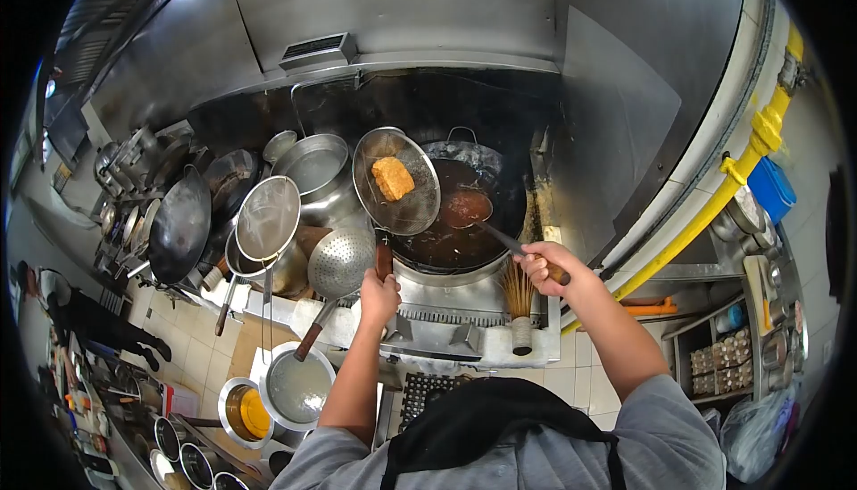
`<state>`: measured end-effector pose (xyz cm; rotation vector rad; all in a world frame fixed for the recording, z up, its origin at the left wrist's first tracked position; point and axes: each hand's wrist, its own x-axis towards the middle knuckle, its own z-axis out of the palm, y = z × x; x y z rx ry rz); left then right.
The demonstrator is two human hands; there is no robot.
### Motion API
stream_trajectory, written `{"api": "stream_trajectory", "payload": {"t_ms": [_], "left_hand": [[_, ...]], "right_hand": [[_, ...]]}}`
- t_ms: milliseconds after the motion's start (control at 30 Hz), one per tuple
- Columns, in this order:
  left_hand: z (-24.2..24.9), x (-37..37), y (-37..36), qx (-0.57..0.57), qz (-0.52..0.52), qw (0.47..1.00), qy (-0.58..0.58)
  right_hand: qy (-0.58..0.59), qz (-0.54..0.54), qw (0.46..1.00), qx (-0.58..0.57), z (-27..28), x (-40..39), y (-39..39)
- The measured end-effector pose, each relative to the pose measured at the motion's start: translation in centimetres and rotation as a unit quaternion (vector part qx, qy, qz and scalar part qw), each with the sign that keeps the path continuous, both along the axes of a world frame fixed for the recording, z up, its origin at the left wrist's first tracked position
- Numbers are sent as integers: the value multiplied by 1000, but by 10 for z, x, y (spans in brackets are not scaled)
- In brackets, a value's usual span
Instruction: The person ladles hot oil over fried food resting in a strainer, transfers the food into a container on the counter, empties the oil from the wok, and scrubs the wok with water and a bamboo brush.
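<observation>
My left hand [380,298] is closed around the wooden handle of a round wire strainer [420,203]. A golden-brown fried block [392,178] lies in that strainer, which is held over the left side of a large wok [486,158]. Dark brown oil [446,251] fills the wok. In my right hand [546,267] is the wooden handle of a ladle [467,209], its bowl at the surface of the oil. Just below my right hand stands a bamboo brush [518,298]. A perforated skimmer [342,262] rests to the left of my left hand.
Left of the wok are a metal pot [314,167], a fine sieve [268,218] and a black wok [180,227]. Lower left stand a bowl of cloudy liquid [301,387] and a pot of yellow liquid [253,411]. A yellow pipe [714,213] runs along the right. Another person [98,311] is at far left.
</observation>
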<state>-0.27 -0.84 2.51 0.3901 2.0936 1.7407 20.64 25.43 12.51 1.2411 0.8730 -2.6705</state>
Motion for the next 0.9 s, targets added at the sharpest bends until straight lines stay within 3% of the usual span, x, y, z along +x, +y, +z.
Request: {"api": "stream_trajectory", "payload": {"t_ms": [200,467,900], "left_hand": [[-2,3,5,-58,2,998,23],[-13,15,26,-58,-28,998,-4],[-7,32,37,-50,-64,996,-34]], "right_hand": [[46,-2,997,-57,25,16,6],[39,21,997,58,76,-3,-10],[63,21,987,145,69,-50,-10]]}}
